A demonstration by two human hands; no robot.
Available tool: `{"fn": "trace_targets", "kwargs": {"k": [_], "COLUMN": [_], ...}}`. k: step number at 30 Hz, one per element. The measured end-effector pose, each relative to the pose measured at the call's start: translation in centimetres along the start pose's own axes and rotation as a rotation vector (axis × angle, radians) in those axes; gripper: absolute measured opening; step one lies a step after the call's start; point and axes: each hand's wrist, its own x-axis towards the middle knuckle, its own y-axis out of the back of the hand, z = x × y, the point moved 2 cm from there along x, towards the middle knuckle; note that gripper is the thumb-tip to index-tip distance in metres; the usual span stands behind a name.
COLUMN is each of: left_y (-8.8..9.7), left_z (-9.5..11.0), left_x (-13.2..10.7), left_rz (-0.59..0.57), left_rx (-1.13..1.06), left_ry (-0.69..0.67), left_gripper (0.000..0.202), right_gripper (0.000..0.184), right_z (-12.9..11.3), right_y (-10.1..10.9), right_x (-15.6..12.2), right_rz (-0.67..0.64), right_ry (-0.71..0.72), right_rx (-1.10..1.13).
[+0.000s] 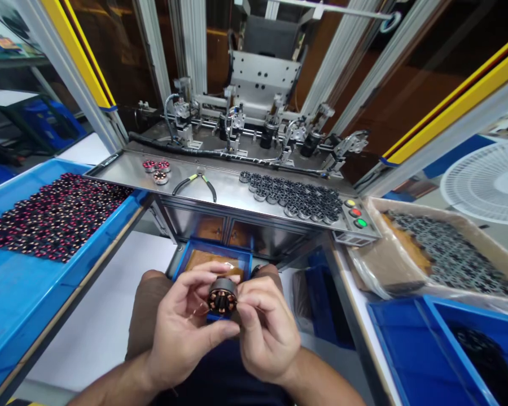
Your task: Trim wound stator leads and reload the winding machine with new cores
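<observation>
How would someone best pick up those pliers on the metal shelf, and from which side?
Probably by the dark handles of the pliers, coming from the near edge of the metal shelf. The handles spread apart towards that edge, while the small head points at the machine, so one grip from above could likely close around both.

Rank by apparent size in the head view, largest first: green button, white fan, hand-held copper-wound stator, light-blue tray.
1. Light-blue tray
2. White fan, partly outside the frame
3. Copper-wound stator, enlarged by nearness
4. Green button
</observation>
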Motion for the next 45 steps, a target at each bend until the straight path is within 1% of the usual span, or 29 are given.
{"fn": "trace_targets", "kwargs": {"k": [3, 4, 7, 9, 11, 15, 17, 19, 21, 22, 23, 25, 26, 28, 31, 36, 42, 45], "left_y": [0.8, 1.1, 1.7, 1.8, 1.6, 1.3, 1.2, 1.3, 1.5, 1.6, 1.7, 1.8, 1.9, 2.0, 2.0, 1.9, 2.4, 2.7], "left_z": [-0.1, -0.1, -0.4, -0.6, -0.8, -1.0, -1.0, -0.7, -0.4, -0.3, -0.3, -0.2, -0.2, 0.0, 0.3, 0.6, 0.2, 0.0], "left_x": [0.3, 0.3, 0.3, 0.2, 0.2, 0.3, 0.3, 0.3, 0.2, 0.1, 0.0, 0.0, 0.0, 0.2, 0.6, 0.8, 0.7, 0.5], "left_rz": [-0.108, -0.151, -0.254, -0.273, -0.276, -0.295, -0.276, -0.208, -0.116, -0.074, -0.042, 0.004, 0.02, 0.034, 0.054, 0.055, 0.107, 0.103], "left_rx": [-0.002, 0.009, -0.018, -0.065, -0.107, -0.179, -0.145, 0.003, 0.172, 0.235, 0.28, 0.345, 0.378, 0.433, 0.464, 0.464, 0.442, 0.424], "left_ry": [0.149, 0.197, 0.301, 0.328, 0.33, 0.296, 0.215, 0.046, -0.144, -0.202, -0.23, -0.214, -0.199, -0.191, -0.171, -0.102, -0.022, 0.001], "left_gripper": [0.061, 0.058, 0.038, 0.032, 0.033, 0.036, 0.033, 0.03, 0.043, 0.052, 0.059, 0.064, 0.064, 0.06, 0.052, 0.038, 0.038, 0.038], "right_gripper": [0.021, 0.02, 0.018, 0.017, 0.017, 0.016, 0.016, 0.018, 0.023, 0.025, 0.027, 0.031, 0.033, 0.036, 0.038, 0.038, 0.036, 0.035], "right_z": [0.7, 0.8, 0.9, 0.9, 0.7, 0.4, 0.3, 0.6, 1.1, 1.5, 1.8, 2.4, 2.7, 3.0, 3.1, 3.0, 3.0, 3.0], "right_y": [0.5, 0.7, 1.1, 1.3, 1.4, 1.5, 1.5, 1.4, 1.0, 0.8, 0.6, 0.0, -0.2, -0.6, -0.9, -1.0, -1.2, -1.3], "right_x": [0.5, 0.7, 1.1, 1.2, 1.2, 1.1, 1.0, 0.9, 0.4, 0.1, -0.2, -0.9, -1.2, -1.6, -1.7, -1.6, -1.6, -1.6], "right_rz": [-0.08, -0.109, -0.17, -0.189, -0.193, -0.128, -0.092, -0.078, -0.081, -0.083, -0.084, -0.072, -0.06, -0.03, 0.001, 0.009, 0.018, 0.007], "right_ry": [0.054, 0.062, 0.064, 0.051, 0.028, -0.042, -0.109, -0.234, -0.43, -0.542, -0.654, -0.863, -0.947, -1.057, -1.111, -1.116, -1.119, -1.107], "right_rx": [-0.015, -0.019, -0.044, -0.073, -0.101, -0.111, -0.094, -0.038, 0.105, 0.206, 0.311, 0.489, 0.546, 0.602, 0.626, 0.635, 0.647, 0.647]}}
